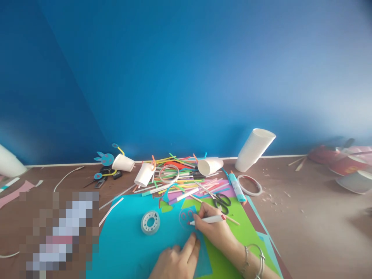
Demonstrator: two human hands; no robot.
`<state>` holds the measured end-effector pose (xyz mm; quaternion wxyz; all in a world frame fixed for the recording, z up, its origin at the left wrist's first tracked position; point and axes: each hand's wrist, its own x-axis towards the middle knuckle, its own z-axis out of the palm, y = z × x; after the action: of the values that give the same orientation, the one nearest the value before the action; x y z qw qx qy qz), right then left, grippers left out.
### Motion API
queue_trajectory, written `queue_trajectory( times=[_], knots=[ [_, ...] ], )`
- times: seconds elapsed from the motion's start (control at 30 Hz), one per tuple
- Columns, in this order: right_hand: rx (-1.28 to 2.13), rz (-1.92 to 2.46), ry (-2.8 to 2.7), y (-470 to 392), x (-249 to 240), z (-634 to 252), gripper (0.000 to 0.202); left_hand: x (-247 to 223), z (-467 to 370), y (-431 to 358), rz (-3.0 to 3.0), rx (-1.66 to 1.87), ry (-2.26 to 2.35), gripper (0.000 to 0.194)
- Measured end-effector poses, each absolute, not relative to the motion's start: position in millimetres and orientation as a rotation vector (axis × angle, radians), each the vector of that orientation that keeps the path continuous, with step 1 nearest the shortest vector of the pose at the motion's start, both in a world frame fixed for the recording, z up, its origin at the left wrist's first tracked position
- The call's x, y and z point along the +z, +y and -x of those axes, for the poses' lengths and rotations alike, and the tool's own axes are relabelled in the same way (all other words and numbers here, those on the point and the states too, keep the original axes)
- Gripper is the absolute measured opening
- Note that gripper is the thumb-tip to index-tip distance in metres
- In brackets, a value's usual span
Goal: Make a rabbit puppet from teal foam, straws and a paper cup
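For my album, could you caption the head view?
Left hand on blue paper, right hand drawing with a white-barrelled red marker.

The blue sheet [124, 232] is smooth, matt paper; the tape roll [144, 223] on it, glossy plastic. At the sheet's right side, the marker [210, 219] shows smooth plastic; the scissors [215, 197], metal blades.

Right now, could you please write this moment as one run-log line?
right hand: holds red-white marker, tip at drawing; left hand: rests on blue paper; tape roll: left of drawing
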<state>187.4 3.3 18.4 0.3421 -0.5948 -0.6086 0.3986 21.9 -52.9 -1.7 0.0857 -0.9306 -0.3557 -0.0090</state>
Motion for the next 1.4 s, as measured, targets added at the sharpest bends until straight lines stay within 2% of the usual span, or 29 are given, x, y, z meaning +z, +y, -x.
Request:
queue_trajectory(
  times=[0.7,1.0,1.23,1.4],
  knots=[
    [0.977,1.586,-1.570,5,14,-189,0.022,6,-22,-53,2.834,0.014,-1.068,0.044],
    [1.081,1.547,-1.477,4,16,-189,0.022,9,-21,-54,2.845,0.030,-1.066,0.044],
    [0.985,1.567,-1.580,4,16,-189,0.022,8,-21,-53,2.862,0.037,-1.076,0.046],
    [1.071,1.544,-1.520,5,16,-188,0.021,12,-21,-53,2.871,0.060,-1.079,0.047]
  ],
)
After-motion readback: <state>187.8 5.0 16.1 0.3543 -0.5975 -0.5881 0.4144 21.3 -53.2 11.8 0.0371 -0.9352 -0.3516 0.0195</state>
